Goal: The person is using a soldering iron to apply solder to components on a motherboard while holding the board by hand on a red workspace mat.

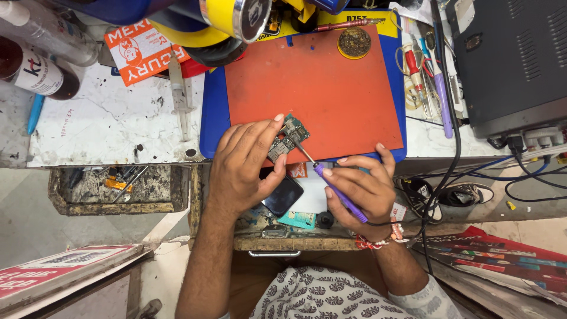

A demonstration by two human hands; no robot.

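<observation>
The bench is being lit brightly and evenly, shadows are being kept soft, and edges are being bent.

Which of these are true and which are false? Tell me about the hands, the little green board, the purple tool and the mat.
1. The left hand holds a small circuit board. True.
2. The right hand holds a hammer. False: it holds a purple-handled tool, its tip on the board.
3. The mat is green. False: it is orange-red.
4. A dark phone lies under the left hand. True.
</observation>
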